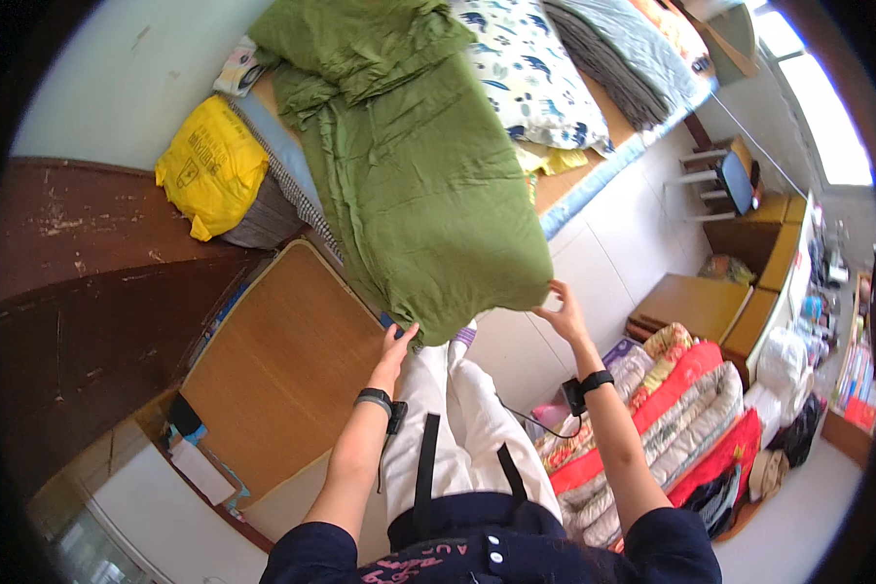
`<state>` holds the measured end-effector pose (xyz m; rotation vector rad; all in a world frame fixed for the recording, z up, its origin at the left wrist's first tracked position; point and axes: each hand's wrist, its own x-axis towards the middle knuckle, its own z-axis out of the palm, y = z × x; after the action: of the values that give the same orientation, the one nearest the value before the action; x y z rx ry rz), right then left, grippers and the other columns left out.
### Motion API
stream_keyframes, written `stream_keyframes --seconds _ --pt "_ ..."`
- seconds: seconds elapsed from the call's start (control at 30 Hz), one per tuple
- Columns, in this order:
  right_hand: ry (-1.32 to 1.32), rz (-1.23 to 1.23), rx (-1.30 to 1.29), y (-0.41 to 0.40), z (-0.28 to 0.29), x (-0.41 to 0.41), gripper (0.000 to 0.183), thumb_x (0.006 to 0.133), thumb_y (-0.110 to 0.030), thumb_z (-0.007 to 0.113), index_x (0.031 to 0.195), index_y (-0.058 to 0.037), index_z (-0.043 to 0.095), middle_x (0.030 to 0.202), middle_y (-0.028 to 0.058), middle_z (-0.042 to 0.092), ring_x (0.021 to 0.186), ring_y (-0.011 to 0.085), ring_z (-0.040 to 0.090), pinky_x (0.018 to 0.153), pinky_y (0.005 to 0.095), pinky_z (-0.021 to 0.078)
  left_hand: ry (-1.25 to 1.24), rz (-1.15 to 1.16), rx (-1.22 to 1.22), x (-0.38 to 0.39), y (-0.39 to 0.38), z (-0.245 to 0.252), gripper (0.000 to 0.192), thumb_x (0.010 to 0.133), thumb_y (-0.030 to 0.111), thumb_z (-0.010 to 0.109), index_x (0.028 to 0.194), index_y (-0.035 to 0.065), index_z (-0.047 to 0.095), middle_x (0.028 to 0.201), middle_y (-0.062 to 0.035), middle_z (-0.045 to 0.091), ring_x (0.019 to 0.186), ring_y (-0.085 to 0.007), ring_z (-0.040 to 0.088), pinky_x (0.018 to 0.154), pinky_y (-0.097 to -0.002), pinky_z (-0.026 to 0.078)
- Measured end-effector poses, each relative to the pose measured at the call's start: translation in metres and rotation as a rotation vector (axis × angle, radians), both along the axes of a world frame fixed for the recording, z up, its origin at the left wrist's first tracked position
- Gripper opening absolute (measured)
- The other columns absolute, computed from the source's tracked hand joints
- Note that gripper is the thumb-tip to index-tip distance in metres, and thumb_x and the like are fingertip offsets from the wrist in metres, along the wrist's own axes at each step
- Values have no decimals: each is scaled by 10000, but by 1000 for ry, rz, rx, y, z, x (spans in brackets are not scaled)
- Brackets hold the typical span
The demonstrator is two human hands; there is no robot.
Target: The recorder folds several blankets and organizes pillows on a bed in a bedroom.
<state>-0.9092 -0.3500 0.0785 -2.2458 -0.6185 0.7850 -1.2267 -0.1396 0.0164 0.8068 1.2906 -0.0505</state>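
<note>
A green fabric bed cover point(438, 197), folded and wrinkled, lies across the bed and reaches out over its near side toward me. My left hand point(393, 356) is at its lower left corner, thumb and fingers on the bunched edge. At the lower right corner, my right hand point(566, 315) pinches the cloth between thumb and fingers. Both forearms stretch forward, each with a dark band at the wrist. Farther up, the cover is heaped in loose folds point(365, 51). The bed's near edge is largely hidden beneath it.
On the bed lie a white patterned pillow point(533, 73) and folded grey bedding point(628, 66). A yellow plastic bag point(215, 168) sits left, above a brown board point(292, 365). Folded floral and red quilts point(671, 438) are stacked to my right, near wooden cabinets point(690, 306) and a stool point(734, 182).
</note>
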Motion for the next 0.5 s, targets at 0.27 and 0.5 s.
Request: stream_keyframes --seconds 0.27,0.5 --pt "398 159 -154 54 17 6 452 739 -179 687 1112 43 563 1018 149 643 968 205 592 824 332 471 -93 134 185 -10 17 -14 410 844 217 652 1166 -14 546 1156 -100 592 1031 -187 553 883 -314 431" --pt "836 -243 122 34 220 -46 433 848 -251 635 1150 47 551 1018 121 640 856 159 619 743 280 496 -257 130 81 -46 -17 73 410 896 210 610 1220 -16 498 1183 -92 582 1052 -169 540 900 -304 431"
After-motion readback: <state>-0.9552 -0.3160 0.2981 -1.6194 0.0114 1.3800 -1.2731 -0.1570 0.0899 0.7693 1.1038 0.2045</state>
